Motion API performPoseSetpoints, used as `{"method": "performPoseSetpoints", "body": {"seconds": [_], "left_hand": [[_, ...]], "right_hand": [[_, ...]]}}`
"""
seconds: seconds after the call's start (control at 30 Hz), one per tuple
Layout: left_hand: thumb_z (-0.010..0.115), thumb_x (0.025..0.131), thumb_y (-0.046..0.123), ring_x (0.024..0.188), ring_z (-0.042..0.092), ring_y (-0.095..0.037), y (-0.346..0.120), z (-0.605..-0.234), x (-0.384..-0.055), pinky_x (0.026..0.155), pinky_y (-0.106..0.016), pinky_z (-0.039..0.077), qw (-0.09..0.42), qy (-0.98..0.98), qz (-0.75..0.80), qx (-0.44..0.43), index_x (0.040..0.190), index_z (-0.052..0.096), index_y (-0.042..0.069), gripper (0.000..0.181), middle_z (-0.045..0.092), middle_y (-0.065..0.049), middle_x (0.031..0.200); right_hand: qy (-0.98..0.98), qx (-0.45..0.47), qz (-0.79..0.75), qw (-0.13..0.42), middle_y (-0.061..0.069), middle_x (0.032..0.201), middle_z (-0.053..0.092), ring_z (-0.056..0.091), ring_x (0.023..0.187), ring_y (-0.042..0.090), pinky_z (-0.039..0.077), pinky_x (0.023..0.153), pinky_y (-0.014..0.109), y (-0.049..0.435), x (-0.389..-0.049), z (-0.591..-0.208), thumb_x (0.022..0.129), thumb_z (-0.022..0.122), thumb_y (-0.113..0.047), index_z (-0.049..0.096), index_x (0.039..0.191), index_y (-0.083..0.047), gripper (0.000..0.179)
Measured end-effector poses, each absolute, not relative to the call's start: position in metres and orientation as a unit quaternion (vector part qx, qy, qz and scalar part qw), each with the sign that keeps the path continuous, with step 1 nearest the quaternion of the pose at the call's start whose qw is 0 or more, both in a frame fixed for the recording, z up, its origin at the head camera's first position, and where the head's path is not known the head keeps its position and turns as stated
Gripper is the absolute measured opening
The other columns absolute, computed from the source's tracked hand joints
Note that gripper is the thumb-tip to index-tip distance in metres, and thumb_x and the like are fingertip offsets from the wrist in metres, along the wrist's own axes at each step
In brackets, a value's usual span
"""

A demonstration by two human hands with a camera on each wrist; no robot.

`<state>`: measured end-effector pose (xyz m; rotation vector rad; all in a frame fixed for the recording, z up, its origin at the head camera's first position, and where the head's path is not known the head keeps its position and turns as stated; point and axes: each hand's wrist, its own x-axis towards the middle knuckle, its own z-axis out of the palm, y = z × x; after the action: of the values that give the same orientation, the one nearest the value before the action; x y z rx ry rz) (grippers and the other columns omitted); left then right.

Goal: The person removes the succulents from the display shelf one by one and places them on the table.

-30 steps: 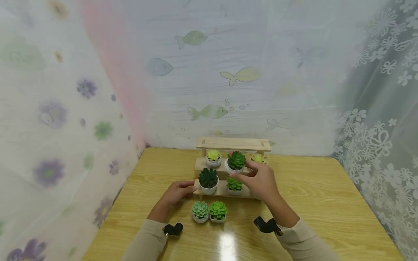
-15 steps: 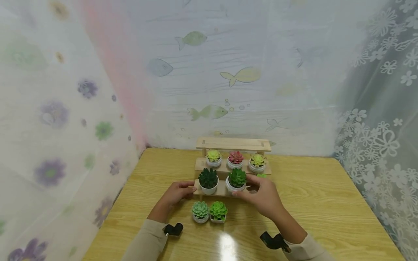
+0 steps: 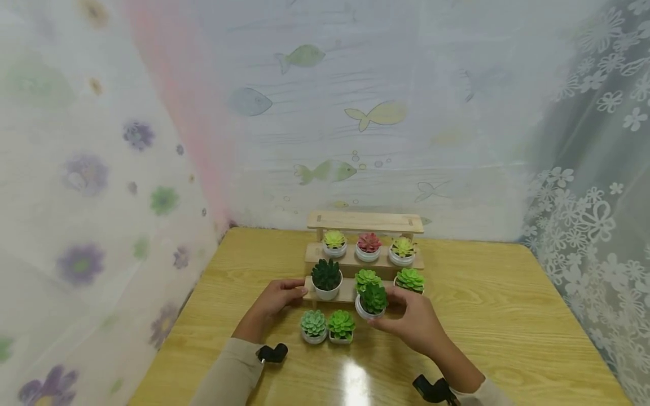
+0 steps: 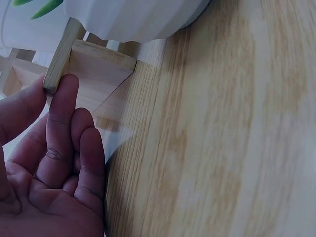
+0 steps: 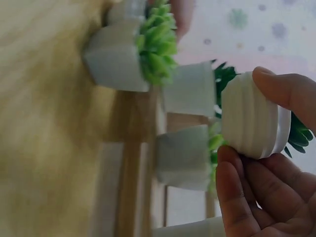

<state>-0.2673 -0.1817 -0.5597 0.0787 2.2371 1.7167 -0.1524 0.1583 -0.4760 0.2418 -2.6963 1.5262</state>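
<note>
My right hand [image 3: 413, 321] holds a dark green potted succulent [image 3: 373, 299] by its white ribbed pot [image 5: 252, 118], thumb on one side and fingers on the other. The pot is held up in front of the lower step of a wooden tiered stand [image 3: 345, 293]. Between thumb and index finger, my left hand [image 3: 276, 299] pinches the left end of that step, its board edge [image 4: 59, 59] showing in the left wrist view. On the lower step stand a very dark green succulent [image 3: 326, 276], a bright green one [image 3: 367, 279] partly hidden behind the held plant, and another bright green one [image 3: 410, 279].
The middle step bears a yellow-green succulent [image 3: 334, 241], a red one [image 3: 368, 245] and a yellow one [image 3: 403, 249]. Above them is the top board [image 3: 365, 221]. A pale green succulent [image 3: 313, 325] and a bright green one [image 3: 341, 325] stand on the wooden table [image 3: 482, 321] in front.
My right hand has brought the dark green succulent from before the middle step down and toward me, past the lower step. My left hand keeps its hold on the stand.
</note>
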Motion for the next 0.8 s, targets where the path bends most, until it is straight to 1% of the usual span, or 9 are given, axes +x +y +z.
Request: {"method": "performPoseSetpoints", "body": {"seconds": [0.13, 0.27, 0.4, 0.5, 0.67, 0.8], "left_hand": [[0.074, 0.097, 0.033, 0.103, 0.071, -0.018, -0.180, -0.559, -0.266, 0.098, -0.043, 0.055, 0.157, 0.783, 0.601, 0.027, 0.136, 0.070, 0.009, 0.046, 0.073, -0.010, 0.127], [0.074, 0.097, 0.030, 0.102, 0.071, -0.018, -0.180, -0.557, -0.263, 0.098, -0.042, 0.056, 0.149, 0.786, 0.599, 0.017, 0.135, 0.070, 0.008, 0.045, 0.073, -0.010, 0.126], [0.074, 0.097, 0.030, 0.100, 0.071, -0.018, -0.179, -0.557, -0.263, 0.095, -0.041, 0.056, 0.147, 0.788, 0.597, 0.016, 0.134, 0.071, 0.008, 0.043, 0.074, -0.009, 0.123], [0.075, 0.096, 0.030, 0.100, 0.071, -0.017, -0.180, -0.558, -0.264, 0.095, -0.041, 0.056, 0.147, 0.784, 0.603, 0.011, 0.133, 0.072, 0.009, 0.042, 0.074, -0.008, 0.122], [0.075, 0.096, 0.030, 0.102, 0.070, -0.017, -0.178, -0.558, -0.264, 0.099, -0.044, 0.054, 0.150, 0.776, 0.613, 0.006, 0.132, 0.072, 0.010, 0.041, 0.073, -0.008, 0.126], [0.076, 0.095, 0.031, 0.102, 0.070, -0.018, -0.178, -0.557, -0.262, 0.098, -0.044, 0.055, 0.147, 0.778, 0.611, 0.003, 0.132, 0.072, 0.011, 0.042, 0.070, -0.008, 0.131]], "right_hand": [[-0.866, 0.070, 0.496, 0.004, -0.003, 0.108, 0.076, 0.073, 0.097, 0.012, 0.059, 0.084, 0.026, 0.163, -0.148, -0.490, 0.073, 0.096, -0.032, 0.074, 0.115, -0.020, 0.049], [-0.860, 0.071, 0.505, -0.003, 0.002, 0.110, 0.076, 0.073, 0.098, 0.015, 0.060, 0.085, 0.026, 0.164, -0.146, -0.503, 0.074, 0.095, -0.032, 0.073, 0.116, -0.014, 0.051], [-0.858, 0.063, 0.509, -0.005, 0.003, 0.107, 0.076, 0.074, 0.094, 0.014, 0.059, 0.081, 0.023, 0.164, -0.143, -0.514, 0.071, 0.097, -0.029, 0.074, 0.114, -0.011, 0.052], [-0.857, 0.059, 0.511, -0.006, 0.004, 0.106, 0.076, 0.074, 0.091, 0.014, 0.060, 0.079, 0.023, 0.163, -0.143, -0.521, 0.069, 0.098, -0.027, 0.074, 0.114, -0.009, 0.054], [-0.857, 0.052, 0.512, -0.009, 0.006, 0.106, 0.076, 0.074, 0.089, 0.014, 0.060, 0.076, 0.025, 0.164, -0.145, -0.534, 0.070, 0.097, -0.024, 0.074, 0.115, -0.007, 0.054], [-0.854, 0.053, 0.517, -0.016, 0.008, 0.107, 0.075, 0.074, 0.090, 0.015, 0.059, 0.076, 0.024, 0.164, -0.147, -0.544, 0.071, 0.097, -0.022, 0.073, 0.115, -0.004, 0.053]]}}
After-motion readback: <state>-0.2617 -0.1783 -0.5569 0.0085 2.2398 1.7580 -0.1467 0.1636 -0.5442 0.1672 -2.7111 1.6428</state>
